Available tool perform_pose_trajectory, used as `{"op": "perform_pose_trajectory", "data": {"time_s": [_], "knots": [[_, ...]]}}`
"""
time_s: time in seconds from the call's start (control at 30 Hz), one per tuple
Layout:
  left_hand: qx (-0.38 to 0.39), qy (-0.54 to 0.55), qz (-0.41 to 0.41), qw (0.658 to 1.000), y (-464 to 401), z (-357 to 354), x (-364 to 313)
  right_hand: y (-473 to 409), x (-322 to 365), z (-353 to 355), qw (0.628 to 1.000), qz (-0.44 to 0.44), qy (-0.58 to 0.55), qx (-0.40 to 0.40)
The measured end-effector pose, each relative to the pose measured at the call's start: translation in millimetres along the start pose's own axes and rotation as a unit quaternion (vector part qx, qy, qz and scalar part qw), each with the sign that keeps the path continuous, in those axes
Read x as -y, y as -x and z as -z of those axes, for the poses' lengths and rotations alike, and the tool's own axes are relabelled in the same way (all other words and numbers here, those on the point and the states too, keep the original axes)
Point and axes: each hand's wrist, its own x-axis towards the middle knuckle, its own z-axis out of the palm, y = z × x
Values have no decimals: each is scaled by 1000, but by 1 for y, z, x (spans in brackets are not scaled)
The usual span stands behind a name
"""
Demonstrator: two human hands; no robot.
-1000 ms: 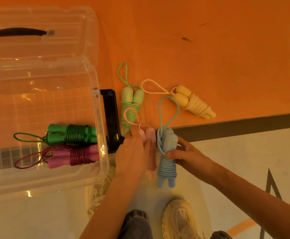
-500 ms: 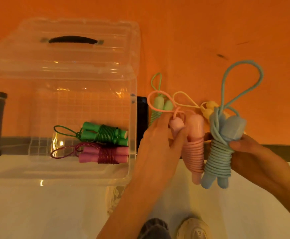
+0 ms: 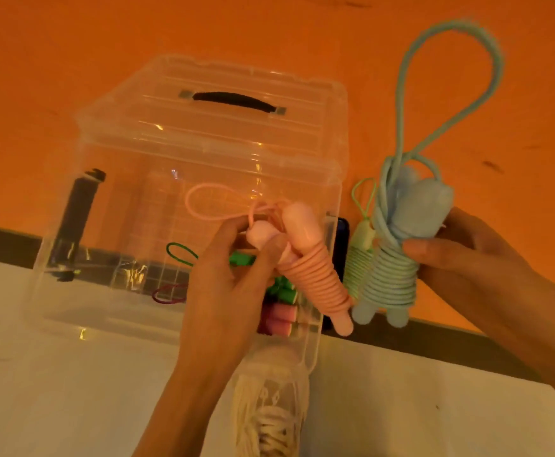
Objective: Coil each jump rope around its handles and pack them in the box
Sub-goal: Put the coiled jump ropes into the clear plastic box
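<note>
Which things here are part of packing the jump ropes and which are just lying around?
Job: pink rope, blue rope, light green rope, box, dark green rope and magenta rope inside it.

Lying about: phone, shoe.

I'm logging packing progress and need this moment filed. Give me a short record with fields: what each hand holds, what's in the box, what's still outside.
left hand: left hand grips the coiled pink rope, over the box
right hand: right hand grips the coiled blue rope, loose loop standing up
box: clear box, lid open
in box: dark green rope and magenta rope, both coiled
still outside: light green rope on the floor beside the box
</note>
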Motion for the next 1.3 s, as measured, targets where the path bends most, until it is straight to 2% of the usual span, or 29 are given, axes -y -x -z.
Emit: {"op": "perform_pose_trajectory", "data": {"time_s": [0.17, 0.33, 0.43, 0.67, 0.87, 0.93, 1.07, 1.2, 1.3], "knots": [[-72, 26, 30, 997, -9, 37, 17, -38, 16, -47, 995, 35, 95, 28], [-124, -9, 45, 991, -9, 66, 30, -67, 10, -90, 966, 89, 243, 16], [-148, -24, 56, 987, -7, 77, 39, -77, -12, -110, 935, 109, 338, 24], [-163, -97, 47, 981, 1, 88, 55, -115, -79, -116, 861, 116, 494, -24], [-167, -105, 60, 978, 4, 89, 60, -136, -90, -119, 760, 111, 637, -60], [-168, -113, 59, 978, 5, 89, 59, -139, -94, -123, 733, 92, 672, -49], [-184, -111, 61, 975, 6, 97, 54, -142, -98, -128, 723, 56, 689, -12], [-192, -111, 63, 973, 6, 103, 54, -143, -101, -132, 681, 22, 729, 57], [-190, -95, 68, 975, 5, 102, 53, -144, -100, -128, 670, 11, 738, 81]]}}
